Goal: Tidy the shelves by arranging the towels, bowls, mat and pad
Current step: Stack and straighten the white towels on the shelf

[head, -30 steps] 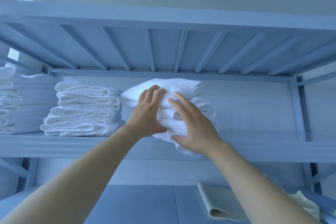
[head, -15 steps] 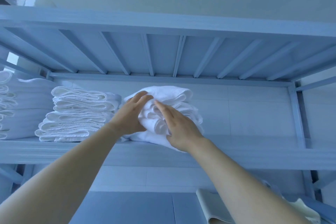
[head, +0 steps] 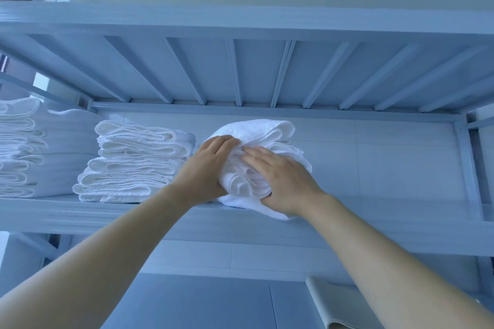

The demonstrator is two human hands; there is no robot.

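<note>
- We have the towel bundle (head: 263, 129) sitting on the middle shelf (head: 128, 218), just right of centre. Its lower front edge hangs slightly over the shelf's front rail.
- Our left hand (head: 207, 168) grips the bundle's left side, fingers curled into the top folds.
- Our right hand (head: 282, 181) lies across the front of the bundle. The fingers spread over the layers and the thumb is tucked under the lower edge, so it holds the bundle too.
- The bundle looks rumpled and rounded, not squared like its neighbours. We judge the step in hand to be pushing it back and pressing it into shape.
- Done, as far as we can see: a neat stack (head: 139, 163) stands just beside the bundle on the left. A taller far-left stack (head: 24, 147) stands beyond that, partly cut off by the frame.
- Left with the towels: square this bundle and line it up with the other two.
- On the lower shelf (head: 203, 302), a pale folded piece (head: 330, 307) lies at the bottom right. It may be the mat or the pad, but so little of it shows that we cannot say which.
- We see no bowls in this view, so we take that part of the tidying to be open, along with the mat and pad.
</note>
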